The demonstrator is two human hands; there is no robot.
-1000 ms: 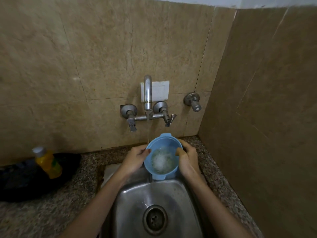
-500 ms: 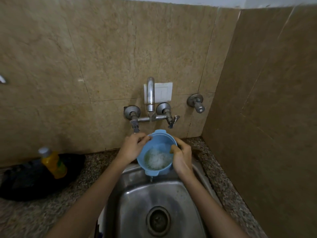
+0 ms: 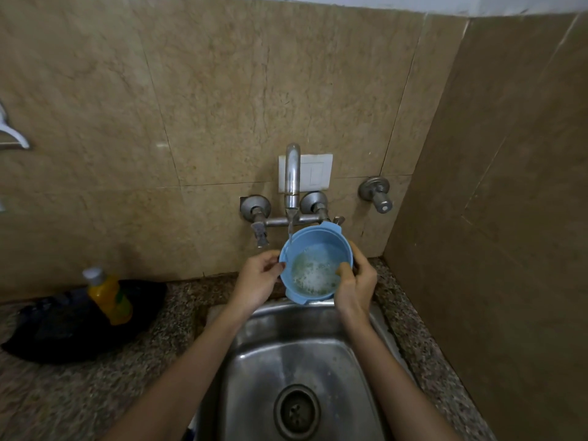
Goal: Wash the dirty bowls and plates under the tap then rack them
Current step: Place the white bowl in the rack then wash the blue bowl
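Reaching up from the bottom of the frame over the steel sink point(image 3: 296, 354), both hands meet at a blue bowl point(image 3: 318, 245) above the basin's far edge. The left hand point(image 3: 257, 283) pinches its left rim; the right hand point(image 3: 358, 286) wraps its right side in a firm grip, thumb inside. Foamy water lies in it, the tap point(image 3: 292, 176) streaming onto its rim.

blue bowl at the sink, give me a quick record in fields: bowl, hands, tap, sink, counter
bowl: blue bowl, tipped toward the camera, foamy water inside, held over the sink's back edge
left hand: left hand grips the left rim
right hand: right hand grips the right rim, thumb inside
tap: tap running, stream meets the bowl near its left rim
sink: steel sink, drain uncovered
counter: yellow bottle upright on a dark heap, cloth or bag unclear
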